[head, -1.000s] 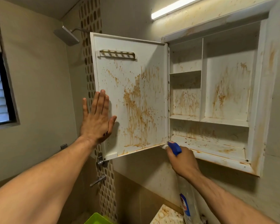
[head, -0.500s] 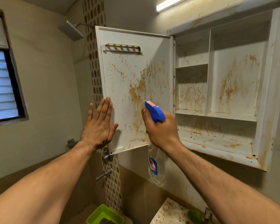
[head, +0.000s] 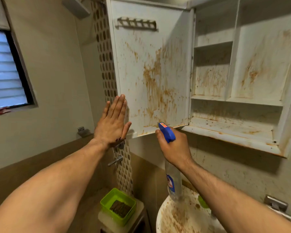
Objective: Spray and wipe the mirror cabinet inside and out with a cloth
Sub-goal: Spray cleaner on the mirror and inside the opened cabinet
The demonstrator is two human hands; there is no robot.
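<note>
The white mirror cabinet (head: pixel 286 125) hangs open on the wall, its shelves streaked with brown stains. Its door (head: pixel 151 73) swings out to the left, the inner face splashed brown. My left hand (head: pixel 112 123) lies flat with straight fingers against the door's lower left edge. My right hand (head: pixel 174 148) grips a clear spray bottle (head: pixel 173 184) with a blue trigger head, held just below the door's bottom edge, nozzle pointing at the door. No cloth is in view.
A stained white basin (head: pixel 183 219) sits below the bottle. A green tub (head: pixel 118 206) rests on a stand at the lower middle. Taps (head: pixel 115 160) stick out of the tiled strip under the door. A louvred window (head: pixel 5 71) is at the left.
My right hand rose with the bottle in front of the door, then dropped back to the door's bottom edge. The view tilted down. My left hand stayed on the door.
</note>
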